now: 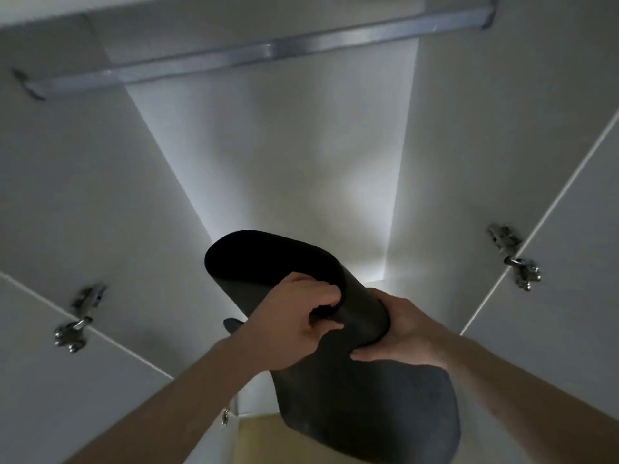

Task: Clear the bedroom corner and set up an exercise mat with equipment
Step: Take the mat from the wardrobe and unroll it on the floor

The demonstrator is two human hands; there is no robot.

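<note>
Wardrobe (301,162) interior ahead: rolled mat (335,329) runs lengthwise from inside toward me, left hand (294,326) curled over its loose edge, right hand (402,333) cupped against its right side, both equally near.

Exercise mat (335,329), black, loosely rolled, is held in front of the open white wardrobe (268,155), its upper rolled end raised toward the wardrobe's back panel. Left hand (294,324): fingers are curled into the mat's rolled edge. Right hand (403,333): the roll is cupped from its right side, thumb laid on the mat. Metal hanging rail (268,50) is fixed above the mat. Door hinges are seen left (78,318) and right (514,257) of the mat.
</note>
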